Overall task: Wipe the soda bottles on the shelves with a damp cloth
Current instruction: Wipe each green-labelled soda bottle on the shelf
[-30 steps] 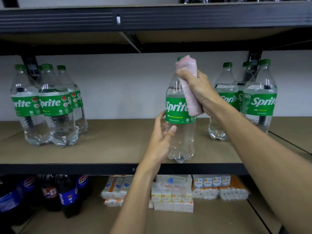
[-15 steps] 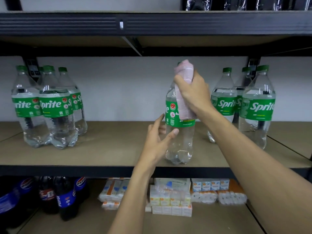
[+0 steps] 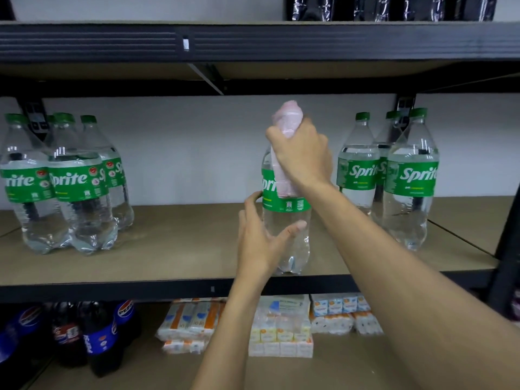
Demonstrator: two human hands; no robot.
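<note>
Head view: the bottle [image 3: 285, 220] was stood upright near the front edge of the middle shelf [image 3: 168, 249], long axis vertical. The right hand [image 3: 302, 153] was clenched on a pink cloth [image 3: 287, 116] pressed over cap and neck, so the next wipe would likely be drawn straight down. The left hand [image 3: 259, 243] was cupped round the lower body, thumb across the front. A left bottle group [image 3: 76, 187] was set well apart, a right bottle group [image 3: 410, 178] nearer. Cola bottles [image 3: 95, 336] and carton packs [image 3: 281, 333] were seen on the shelf below, white wall behind.

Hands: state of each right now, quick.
Left hand: fingers and thumb curled round the middle Sprite bottle, low down.
Right hand: grips the pink cloth against that bottle's neck.
</note>
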